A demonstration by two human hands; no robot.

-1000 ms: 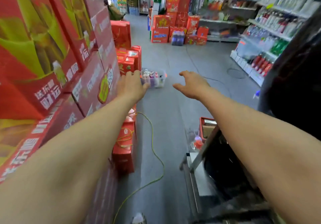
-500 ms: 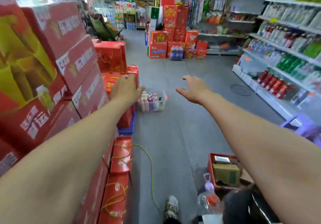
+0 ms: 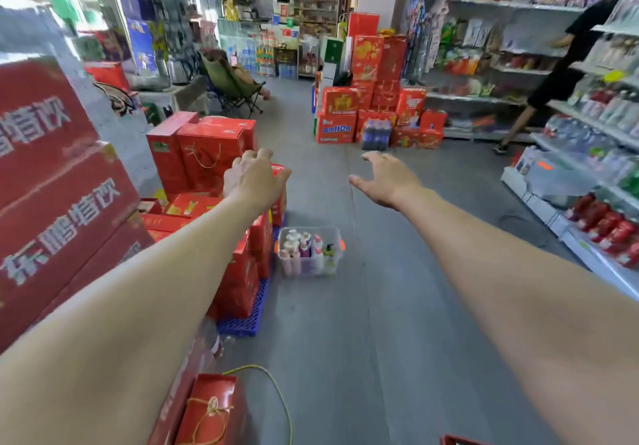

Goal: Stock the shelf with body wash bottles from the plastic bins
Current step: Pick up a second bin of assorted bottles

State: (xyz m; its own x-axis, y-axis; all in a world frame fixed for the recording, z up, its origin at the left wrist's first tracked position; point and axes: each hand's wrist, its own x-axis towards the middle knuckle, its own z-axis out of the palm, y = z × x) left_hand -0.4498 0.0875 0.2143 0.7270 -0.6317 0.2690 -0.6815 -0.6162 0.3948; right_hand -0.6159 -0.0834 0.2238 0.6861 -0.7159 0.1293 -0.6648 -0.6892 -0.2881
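Both arms reach forward with nothing held, the left hand (image 3: 254, 178) loosely curled and the right hand (image 3: 387, 178) with fingers (image 3: 371, 157) spread, while the clear plastic bin (image 3: 310, 251) of body wash bottles (image 3: 304, 249) sits on the grey floor (image 3: 345, 341) below and between the fingers, beside stacked red boxes (image 3: 242, 272).

A clear plastic bin (image 3: 310, 251) of upright body wash bottles (image 3: 304, 249) sits on the grey floor.

grey floor (image 3: 363, 323), stocked shelves (image 3: 484, 99), folding chair (image 3: 231, 85)
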